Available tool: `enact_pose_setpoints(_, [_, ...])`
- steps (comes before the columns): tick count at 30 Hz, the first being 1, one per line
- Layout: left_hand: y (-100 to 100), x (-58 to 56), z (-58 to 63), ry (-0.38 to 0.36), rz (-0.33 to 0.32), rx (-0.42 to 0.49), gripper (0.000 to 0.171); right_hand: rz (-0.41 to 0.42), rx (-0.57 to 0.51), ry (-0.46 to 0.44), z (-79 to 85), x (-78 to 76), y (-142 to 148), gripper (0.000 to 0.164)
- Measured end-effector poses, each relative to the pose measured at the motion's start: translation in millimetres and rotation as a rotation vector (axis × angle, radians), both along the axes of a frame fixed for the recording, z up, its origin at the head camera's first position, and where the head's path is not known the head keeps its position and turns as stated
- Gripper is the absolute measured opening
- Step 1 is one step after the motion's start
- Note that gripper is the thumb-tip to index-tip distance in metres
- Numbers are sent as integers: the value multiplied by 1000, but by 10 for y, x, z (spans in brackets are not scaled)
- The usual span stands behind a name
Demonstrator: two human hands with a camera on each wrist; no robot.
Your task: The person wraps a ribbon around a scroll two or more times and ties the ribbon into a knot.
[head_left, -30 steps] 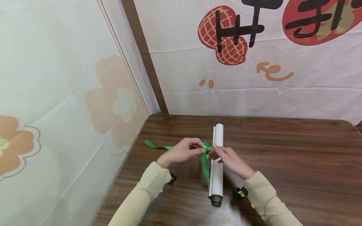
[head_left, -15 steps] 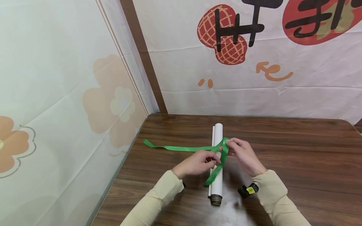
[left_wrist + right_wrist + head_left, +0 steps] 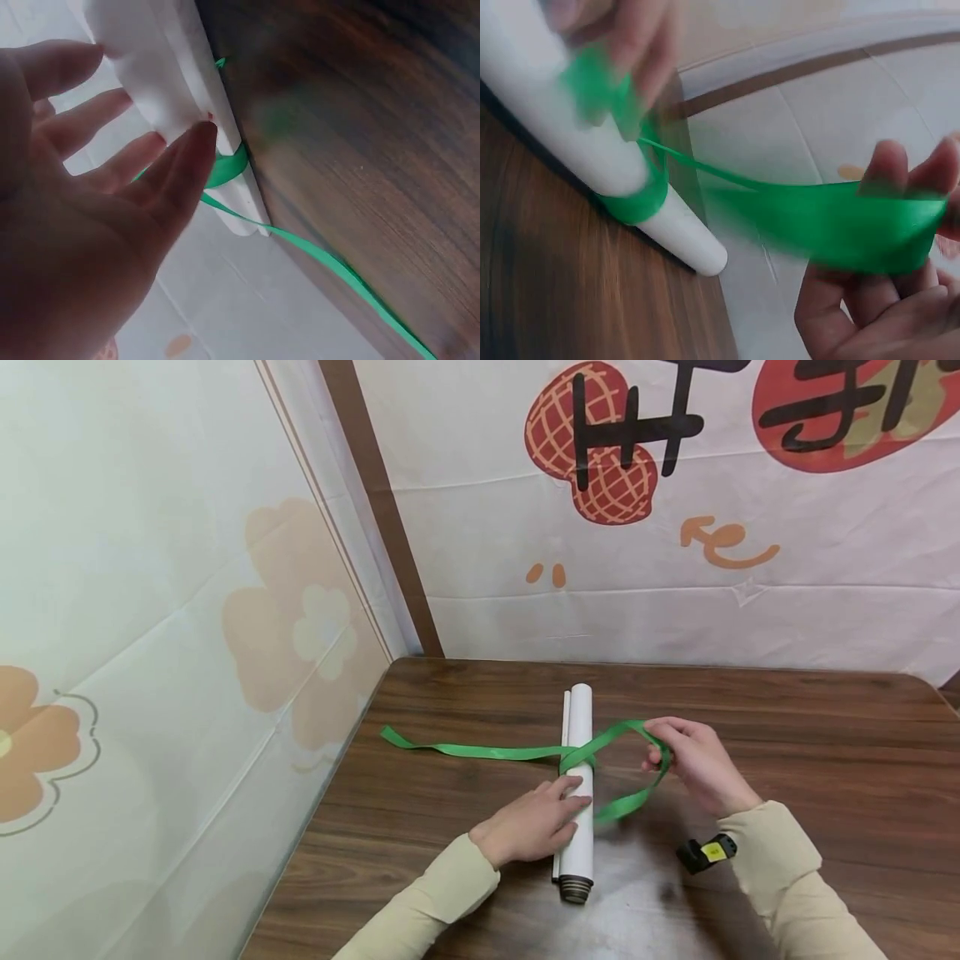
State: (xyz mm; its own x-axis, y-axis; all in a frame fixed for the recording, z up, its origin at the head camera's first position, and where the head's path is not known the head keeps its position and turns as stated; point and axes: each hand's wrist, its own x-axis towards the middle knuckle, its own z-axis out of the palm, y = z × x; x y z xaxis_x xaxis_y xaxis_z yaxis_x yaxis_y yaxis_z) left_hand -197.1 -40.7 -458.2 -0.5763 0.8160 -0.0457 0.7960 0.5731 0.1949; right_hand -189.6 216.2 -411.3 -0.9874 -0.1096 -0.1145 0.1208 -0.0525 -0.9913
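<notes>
Table (image 3: 810, 793): head view alone shows roll's striped end (image 3: 575, 888).

Before me, a dark brown, wood-grained table (image 3: 810, 793) is bearing a long white cylindrical roll (image 3: 581, 852); left of the roll, a glossy green ribbon (image 3: 495, 752) is lying partly along the tabletop.

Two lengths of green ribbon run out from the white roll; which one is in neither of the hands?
The left ribbon length, lying across the table toward its left edge; the right ribbon length is looped up and pinched in the right hand.
</notes>
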Motion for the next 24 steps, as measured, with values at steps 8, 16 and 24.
enact_pose_setpoints(8, [9,31,-31,-47,52,28,56,-15,-241,-46,-31,-36,373,13])
enact_pose_setpoints(16, [28,53,-51,-131,111,114,60,35,-437,-16,-96,-65,734,27])
enact_pose_setpoints(24, [-7,79,-88,-194,138,150,62,105,-628,-36,-207,-31,1019,31])
